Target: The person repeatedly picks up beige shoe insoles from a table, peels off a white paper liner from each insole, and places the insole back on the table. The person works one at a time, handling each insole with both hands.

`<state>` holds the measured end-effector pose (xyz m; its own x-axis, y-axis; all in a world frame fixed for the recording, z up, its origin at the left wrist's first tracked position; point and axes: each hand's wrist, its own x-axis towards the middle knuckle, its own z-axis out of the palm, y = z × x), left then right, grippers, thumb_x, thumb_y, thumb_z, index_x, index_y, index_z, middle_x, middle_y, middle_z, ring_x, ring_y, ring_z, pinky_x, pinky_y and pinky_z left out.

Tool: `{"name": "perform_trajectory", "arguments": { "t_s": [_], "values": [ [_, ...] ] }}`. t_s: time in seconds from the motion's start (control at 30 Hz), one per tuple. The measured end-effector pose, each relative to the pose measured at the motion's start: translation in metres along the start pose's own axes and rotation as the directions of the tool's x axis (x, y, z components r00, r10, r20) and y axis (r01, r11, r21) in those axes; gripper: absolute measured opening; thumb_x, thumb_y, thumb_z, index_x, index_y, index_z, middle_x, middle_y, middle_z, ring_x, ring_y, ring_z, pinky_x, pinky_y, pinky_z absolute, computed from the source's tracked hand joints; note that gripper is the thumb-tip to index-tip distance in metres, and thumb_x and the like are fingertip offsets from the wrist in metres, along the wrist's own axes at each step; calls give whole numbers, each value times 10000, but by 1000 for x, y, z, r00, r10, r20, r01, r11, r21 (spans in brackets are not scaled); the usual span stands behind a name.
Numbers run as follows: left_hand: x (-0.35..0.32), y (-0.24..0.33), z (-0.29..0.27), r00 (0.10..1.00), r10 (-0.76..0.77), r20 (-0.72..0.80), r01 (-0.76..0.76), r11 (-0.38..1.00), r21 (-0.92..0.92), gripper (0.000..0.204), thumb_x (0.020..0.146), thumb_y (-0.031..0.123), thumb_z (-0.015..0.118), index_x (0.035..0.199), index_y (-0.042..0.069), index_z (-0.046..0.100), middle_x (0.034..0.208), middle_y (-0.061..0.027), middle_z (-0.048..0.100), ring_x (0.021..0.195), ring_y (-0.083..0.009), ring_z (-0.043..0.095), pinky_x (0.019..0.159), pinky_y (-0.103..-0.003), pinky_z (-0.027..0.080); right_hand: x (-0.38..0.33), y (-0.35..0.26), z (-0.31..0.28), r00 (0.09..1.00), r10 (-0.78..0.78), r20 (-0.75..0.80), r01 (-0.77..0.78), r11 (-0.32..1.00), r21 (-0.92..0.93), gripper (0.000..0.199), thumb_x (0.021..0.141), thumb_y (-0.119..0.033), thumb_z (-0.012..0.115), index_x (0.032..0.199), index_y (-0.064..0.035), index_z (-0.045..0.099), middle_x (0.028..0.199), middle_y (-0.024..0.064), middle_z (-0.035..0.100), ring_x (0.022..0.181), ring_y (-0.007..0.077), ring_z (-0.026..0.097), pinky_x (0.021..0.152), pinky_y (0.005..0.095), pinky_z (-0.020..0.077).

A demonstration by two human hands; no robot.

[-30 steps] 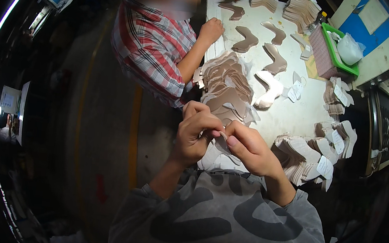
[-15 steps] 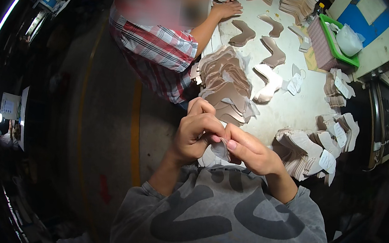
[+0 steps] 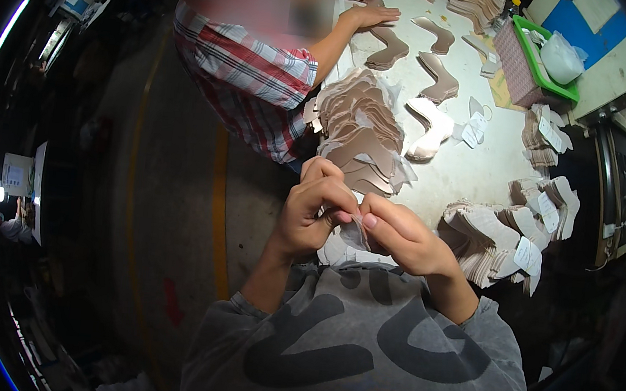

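Note:
My left hand (image 3: pixel 316 209) and my right hand (image 3: pixel 402 237) meet just in front of my chest, fingertips together on a small thin pale piece (image 3: pixel 355 233) with a clear film edge. Both hands pinch it at the table's near edge. Just beyond my hands lies a big heap of tan curved cut pieces (image 3: pixel 358 128) with bits of film among them. To my right is another fanned stack of tan pieces (image 3: pixel 488 237) with white tags.
A person in a red plaid shirt (image 3: pixel 253 75) leans over the white table (image 3: pixel 476 171) at my left, a hand (image 3: pixel 370 14) on a tan piece. A green basket (image 3: pixel 529 62) with a plastic bag stands at the far right. More stacks sit at the back.
My hands have stayed together on the small piece, shifting slightly. The other person has leaned further over the table and the view has tilted down a little.

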<state>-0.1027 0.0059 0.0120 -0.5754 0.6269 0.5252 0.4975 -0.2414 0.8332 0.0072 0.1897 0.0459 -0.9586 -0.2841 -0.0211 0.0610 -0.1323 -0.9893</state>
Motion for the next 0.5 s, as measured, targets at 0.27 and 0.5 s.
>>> {"name": "perform_trajectory", "arguments": {
  "t_s": [0.27,0.5],
  "values": [
    [1,0,0,999,15,-49,-10,993,114,80,911,83,726,912,98,647,857,-11,682,876,-237,550,912,-373,385,-1,6,2,978,-156,-139,120,963,-240,249,1107,-221,471,965,-20,512,757,44,492,676,149,459,630,314,404],
    [-4,6,9,979,-46,-201,97,962,254,86,997,141,650,961,73,610,872,-36,674,841,-245,575,882,-393,405,2,16,5,905,-335,-261,144,820,-554,187,972,-156,644,889,-22,543,754,137,547,657,338,582,594,398,462]
  ]
}}
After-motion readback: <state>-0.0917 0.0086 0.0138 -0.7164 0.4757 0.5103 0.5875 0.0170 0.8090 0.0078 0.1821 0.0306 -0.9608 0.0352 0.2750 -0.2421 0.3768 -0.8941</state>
